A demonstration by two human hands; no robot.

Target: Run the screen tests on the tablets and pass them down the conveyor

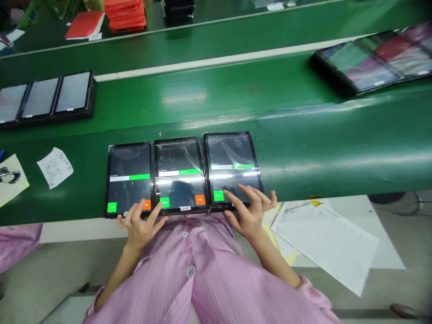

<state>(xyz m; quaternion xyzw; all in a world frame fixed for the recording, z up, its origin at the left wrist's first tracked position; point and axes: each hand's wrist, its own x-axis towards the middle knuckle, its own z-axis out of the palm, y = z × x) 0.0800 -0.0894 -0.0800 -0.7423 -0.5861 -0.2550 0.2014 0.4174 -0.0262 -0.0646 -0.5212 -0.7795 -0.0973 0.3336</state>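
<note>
Three tablets lie side by side at the front edge of the green bench: a left tablet (130,162), a middle tablet (178,157) and a right tablet (231,148). Each screen is dark, with a white and green bar and a green button at lower left; orange buttons show on the left and middle ones. My left hand (141,227) is open, its fingers spread over the lower edges of the left and middle tablets, the index finger at the middle one's green button. My right hand (251,216) is open over the right tablet's lower right part, index finger near its green button.
Trays of tablets rest on the green conveyor, one black tray (91,96) at left and a tilted, blurred tray (351,85) at right. A handwritten note (56,168) lies left. Paper sheets (327,238) sit below the bench at right. Red packets (124,15) stand at the back.
</note>
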